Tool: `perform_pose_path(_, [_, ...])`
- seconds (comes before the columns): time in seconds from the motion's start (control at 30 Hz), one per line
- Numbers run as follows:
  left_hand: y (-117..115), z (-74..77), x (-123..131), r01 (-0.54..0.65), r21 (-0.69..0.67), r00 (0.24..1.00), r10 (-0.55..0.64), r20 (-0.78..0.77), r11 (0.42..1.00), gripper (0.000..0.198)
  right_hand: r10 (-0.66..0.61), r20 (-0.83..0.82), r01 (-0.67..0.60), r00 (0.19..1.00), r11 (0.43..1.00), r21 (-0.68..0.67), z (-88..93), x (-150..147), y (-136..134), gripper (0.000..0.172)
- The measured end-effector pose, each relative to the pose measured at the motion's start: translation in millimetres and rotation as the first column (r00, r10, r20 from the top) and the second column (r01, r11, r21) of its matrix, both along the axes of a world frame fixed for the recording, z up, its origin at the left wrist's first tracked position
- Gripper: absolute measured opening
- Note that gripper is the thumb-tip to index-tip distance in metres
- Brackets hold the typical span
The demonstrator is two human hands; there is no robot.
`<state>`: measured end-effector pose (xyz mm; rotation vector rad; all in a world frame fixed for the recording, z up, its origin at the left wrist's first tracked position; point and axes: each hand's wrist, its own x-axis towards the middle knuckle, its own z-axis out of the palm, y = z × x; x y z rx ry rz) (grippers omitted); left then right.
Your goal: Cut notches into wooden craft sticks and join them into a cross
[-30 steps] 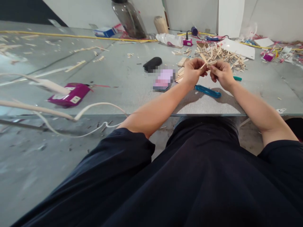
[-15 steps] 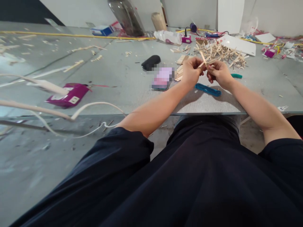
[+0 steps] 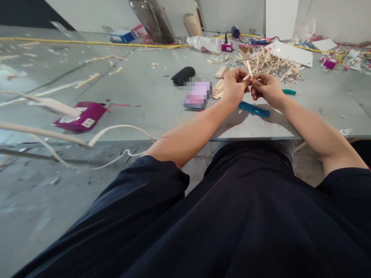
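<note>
Between my hands a few thin wooden sticks (image 3: 249, 68) cross one another, one of them pointing up. My left hand (image 3: 236, 85) pinches them from the left, its fingers closed. From the right, my right hand (image 3: 266, 88) grips a stick of the same crossed piece, fingertips nearly touching those of the left. Just behind lies a heap of wooden sticks (image 3: 272, 63). Flat sticks (image 3: 219, 89) lie beside my left hand. Under my hands, on the grey table (image 3: 162, 112), is a blue tool or case (image 3: 254, 109). A green curved object (image 3: 289, 92) rests by my right wrist.
A phone (image 3: 198, 94) and a black case (image 3: 183, 75) lie left of my hands. Further left are a purple power socket (image 3: 82, 117) and white cables (image 3: 121, 126). A plastic bottle (image 3: 204, 44), a dark jar (image 3: 153, 21) and a white board (image 3: 292, 54) stand or lie behind.
The upright stick in my hands has tilted a little and now stands straighter. Both hands stay close together in nearly the same place. The view has shifted slightly.
</note>
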<state>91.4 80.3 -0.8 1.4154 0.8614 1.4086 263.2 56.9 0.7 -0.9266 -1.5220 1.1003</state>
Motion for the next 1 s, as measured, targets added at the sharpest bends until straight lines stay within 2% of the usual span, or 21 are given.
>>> perform_pose_path(0.2, [3.6,-3.5,-1.3,0.086,-0.037,0.996,-0.085,0.012,0.996,0.029,-0.009,0.061,0.01,0.998,1.0,-0.029,2.2,5.7,1.7,0.057])
perform_pose_path(0.37, [1.5,1.8,-1.4,0.06,-0.04,0.998,-0.06,-0.001,0.997,0.028,-0.119,0.092,0.11,0.989,0.989,0.095,4.8,17.3,7.3,0.065])
perform_pose_path(0.5, [-6.6,10.4,-3.6,0.116,-0.083,0.993,-0.117,-0.012,0.99,0.025,-0.176,0.035,0.17,0.984,0.976,0.133,3.2,27.1,17.9,0.067])
perform_pose_path(0.73, [-16.8,16.3,-5.1,0.24,-0.158,0.971,-0.234,0.056,0.958,0.03,-0.13,0.114,0.115,0.985,0.985,0.129,2.8,30.7,24.2,0.07])
perform_pose_path(0.83, [-14.4,13.6,-5.6,0.295,-0.164,0.955,-0.282,0.095,0.941,0.031,-0.127,0.146,0.098,0.981,0.977,0.189,4.2,29.6,21.7,0.069])
perform_pose_path(1.0, [-10.8,10.2,-7.2,0.313,-0.156,0.949,-0.301,0.1,0.937,0.031,-0.179,0.251,0.099,0.951,0.949,0.3,0.5,31.8,25.8,0.067])
